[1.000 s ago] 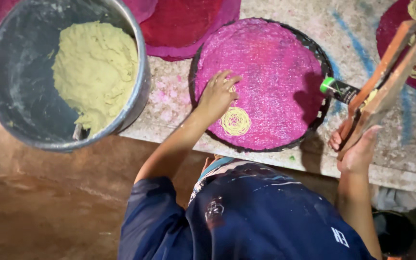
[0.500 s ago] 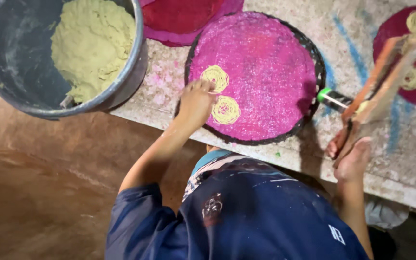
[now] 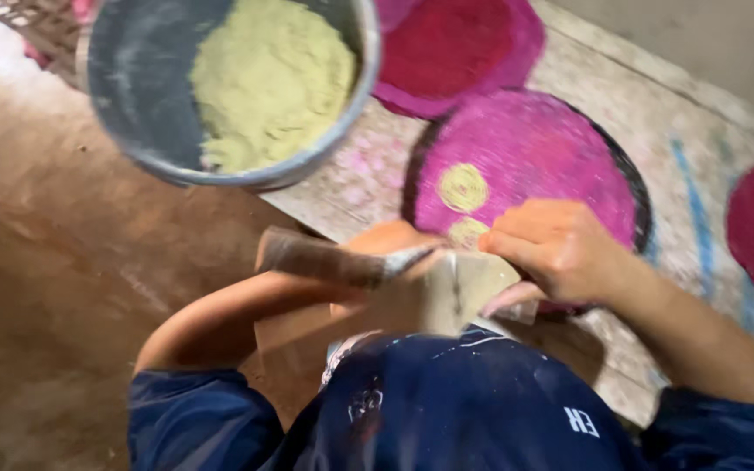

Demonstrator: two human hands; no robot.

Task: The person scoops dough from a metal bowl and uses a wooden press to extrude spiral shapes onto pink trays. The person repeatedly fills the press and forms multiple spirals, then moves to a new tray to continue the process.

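Both hands meet close to my chest on a wooden press (image 3: 434,292) with a dough-smeared plate. My right hand (image 3: 560,249) grips its right side from above. My left hand (image 3: 390,240) is partly hidden behind the press's wooden handle and holds it from the left. Just beyond the hands lies a round tray covered in pink cloth (image 3: 560,166) with two yellow dough spirals (image 3: 462,186) on its near left part. A metal bucket (image 3: 133,87) of yellow dough (image 3: 272,78) stands at the upper left.
A red cloth-covered tray (image 3: 464,52) lies behind the pink one. Another dark red tray (image 3: 743,218) with dough spirals sits at the right edge. All of them rest on a stained, blue-marked slab (image 3: 700,174). Brown floor (image 3: 63,288) fills the left.
My left hand has left the pink tray, where a second spiral now lies. My right hand has brought the press in from the right, and both hands now hold it at my chest.
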